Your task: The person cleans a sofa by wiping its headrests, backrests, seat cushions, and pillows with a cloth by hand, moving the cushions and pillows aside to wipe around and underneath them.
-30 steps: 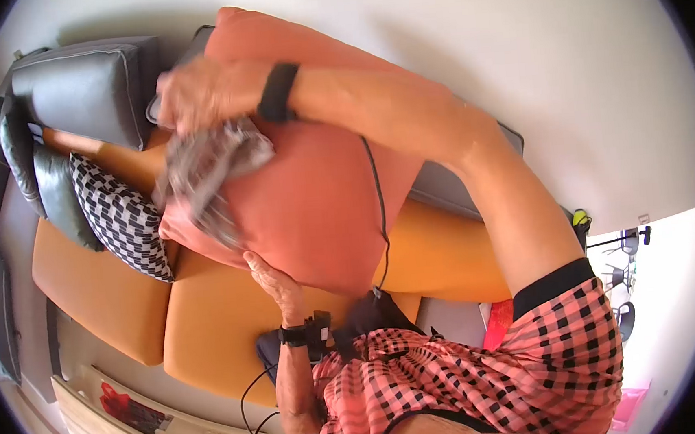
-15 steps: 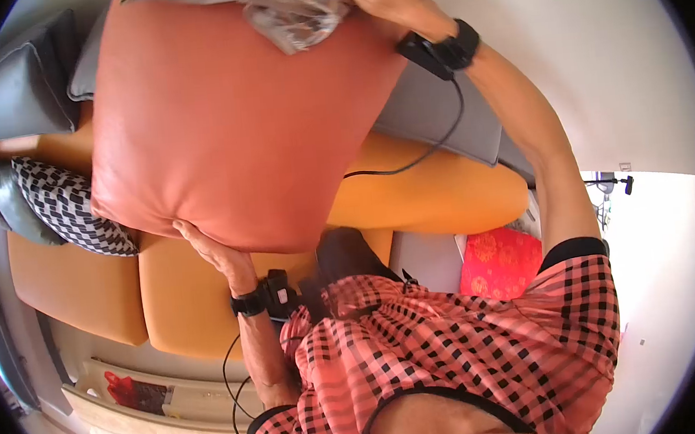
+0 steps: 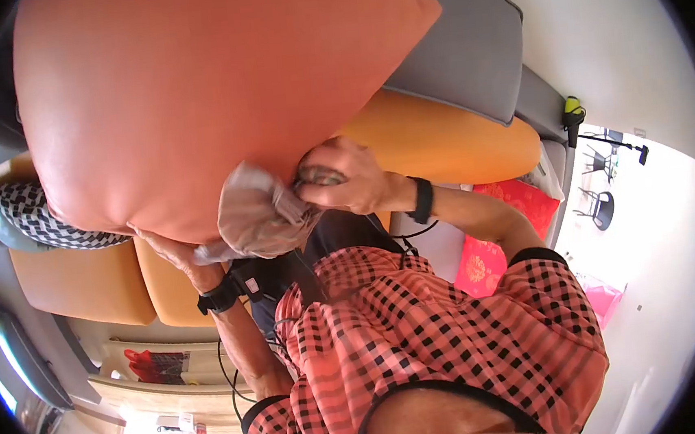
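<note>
A large salmon-coloured cushion (image 3: 191, 90) fills the upper left, tilted up in front of me. My left hand (image 3: 172, 253) grips its lower edge, with the fingers partly hidden against the cushion. My right hand (image 3: 348, 176) is closed around a crumpled greyish-pink cloth (image 3: 257, 212), which lies against the cushion's lower right side. The cloth and the fingers are somewhat blurred. Each wrist wears a black band, and the left one carries a small black device (image 3: 246, 282).
Behind the cushion stands a sofa with orange seats (image 3: 84, 287) and grey back cushions (image 3: 464, 44). A black-and-white checked pillow (image 3: 33, 217) lies at left, a red patterned cushion (image 3: 482, 263) at right. A wooden shelf (image 3: 174, 398) is at lower left; black cables hang near my left arm.
My right hand has come down from the cushion's top edge to its lower right side, bringing the cloth along. The cushion has shifted left and looks larger. My left hand stays at its lower edge.
</note>
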Demonstrator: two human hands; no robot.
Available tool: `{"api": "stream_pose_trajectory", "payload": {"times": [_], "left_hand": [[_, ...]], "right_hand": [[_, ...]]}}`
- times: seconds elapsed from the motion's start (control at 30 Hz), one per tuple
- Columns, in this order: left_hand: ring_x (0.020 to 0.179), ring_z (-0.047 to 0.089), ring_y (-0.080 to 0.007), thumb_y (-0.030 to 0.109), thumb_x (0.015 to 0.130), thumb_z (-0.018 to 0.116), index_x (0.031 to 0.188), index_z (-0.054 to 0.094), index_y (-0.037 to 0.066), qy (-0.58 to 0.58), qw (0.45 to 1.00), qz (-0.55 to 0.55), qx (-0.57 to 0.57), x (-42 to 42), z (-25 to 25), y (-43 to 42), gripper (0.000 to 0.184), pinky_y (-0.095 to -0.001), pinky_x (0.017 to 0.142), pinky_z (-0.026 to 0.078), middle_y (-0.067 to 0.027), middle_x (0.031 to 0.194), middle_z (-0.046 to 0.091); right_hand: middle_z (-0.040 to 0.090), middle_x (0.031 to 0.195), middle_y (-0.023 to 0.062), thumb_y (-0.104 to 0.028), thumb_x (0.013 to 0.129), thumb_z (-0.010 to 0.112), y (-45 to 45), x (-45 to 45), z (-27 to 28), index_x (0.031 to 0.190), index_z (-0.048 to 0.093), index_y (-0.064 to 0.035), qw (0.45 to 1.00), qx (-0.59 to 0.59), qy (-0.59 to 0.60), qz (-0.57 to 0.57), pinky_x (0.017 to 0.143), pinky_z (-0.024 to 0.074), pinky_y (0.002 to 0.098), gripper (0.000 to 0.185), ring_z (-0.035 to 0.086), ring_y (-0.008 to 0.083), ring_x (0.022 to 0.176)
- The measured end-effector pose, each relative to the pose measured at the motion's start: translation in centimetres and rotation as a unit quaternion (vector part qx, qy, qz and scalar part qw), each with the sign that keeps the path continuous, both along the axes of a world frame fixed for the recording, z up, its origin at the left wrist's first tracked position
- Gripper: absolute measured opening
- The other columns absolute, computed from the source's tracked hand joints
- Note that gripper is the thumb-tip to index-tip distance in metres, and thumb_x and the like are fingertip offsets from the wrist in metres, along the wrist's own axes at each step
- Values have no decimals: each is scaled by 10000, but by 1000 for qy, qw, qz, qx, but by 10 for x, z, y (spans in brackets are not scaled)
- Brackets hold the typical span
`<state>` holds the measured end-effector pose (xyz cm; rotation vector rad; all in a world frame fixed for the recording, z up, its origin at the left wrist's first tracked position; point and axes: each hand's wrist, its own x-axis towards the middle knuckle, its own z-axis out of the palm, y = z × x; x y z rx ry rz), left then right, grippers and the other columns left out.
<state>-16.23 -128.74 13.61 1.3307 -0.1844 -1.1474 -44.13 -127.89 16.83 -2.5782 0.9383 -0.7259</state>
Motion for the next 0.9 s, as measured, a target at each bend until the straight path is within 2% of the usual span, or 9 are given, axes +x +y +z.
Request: {"api": "stream_pose_trajectory", "payload": {"times": [0.17,0.33,0.4,0.47,0.6,0.67,0.7,0.8,0.9], "left_hand": [[1208,507,-246,531,998,384,1411,355,1,-82,996,-13,-23,-8,-13,1,673,-408,1000,452,-156,1391,454],[1181,512,-281,515,1004,373,1395,349,-15,-147,986,-73,-2,-4,-29,18,659,-435,1043,407,-172,1315,486],[1221,491,-309,541,980,413,1415,338,0,-517,843,-147,-19,19,-53,31,698,-446,1042,408,-196,1370,452],[1240,481,-342,546,950,470,1439,320,2,-678,723,-128,-27,22,-60,37,747,-465,1040,401,-228,1408,425],[1251,474,-381,505,911,568,1488,260,-13,-704,709,-43,-32,26,-23,40,835,-479,1038,381,-296,1446,381],[1231,486,-382,496,909,577,1490,258,-19,-627,778,-13,-35,17,11,35,839,-473,1031,382,-300,1430,399],[1205,503,-381,501,909,574,1481,273,-22,-532,846,23,-28,-1,34,28,832,-473,1023,386,-292,1406,431],[1019,585,-317,458,988,408,1356,446,-21,-575,817,-12,49,7,32,27,605,-427,880,472,-206,1249,562],[1023,584,-340,413,958,477,1338,446,-39,-493,858,-122,-73,-15,50,4,592,-438,897,467,-219,1210,570]], "right_hand": [[528,1264,123,-101,738,702,20,0,-84,1111,652,-147,964,208,-21,-167,871,498,472,379,515,375,1149],[489,1334,106,-108,774,710,19,5,-106,1163,626,-148,959,188,-33,-208,915,507,430,400,498,356,1210],[481,1342,103,-126,791,705,19,1,-109,1185,615,-155,962,189,-42,-194,916,512,410,406,499,333,1218],[473,1349,102,-138,795,703,19,-3,-109,1204,602,-159,965,187,-30,-182,912,518,395,422,502,317,1221],[452,1370,102,-138,807,688,17,3,-109,1226,590,-168,957,191,-15,-218,913,516,396,431,491,331,1231],[439,1382,107,-134,806,685,21,5,-125,1235,588,-167,961,152,7,-230,910,517,399,440,483,339,1240],[447,1369,117,-132,807,683,23,4,-131,1237,585,-162,928,267,-76,-247,898,518,398,442,487,340,1233],[465,1309,116,-110,796,685,30,-1,-140,1186,591,-157,915,296,-112,-250,868,519,393,405,508,330,1176],[483,1248,116,-89,784,688,28,-1,-131,1135,597,-152,939,230,-86,-239,839,520,389,368,529,319,1119]]}}
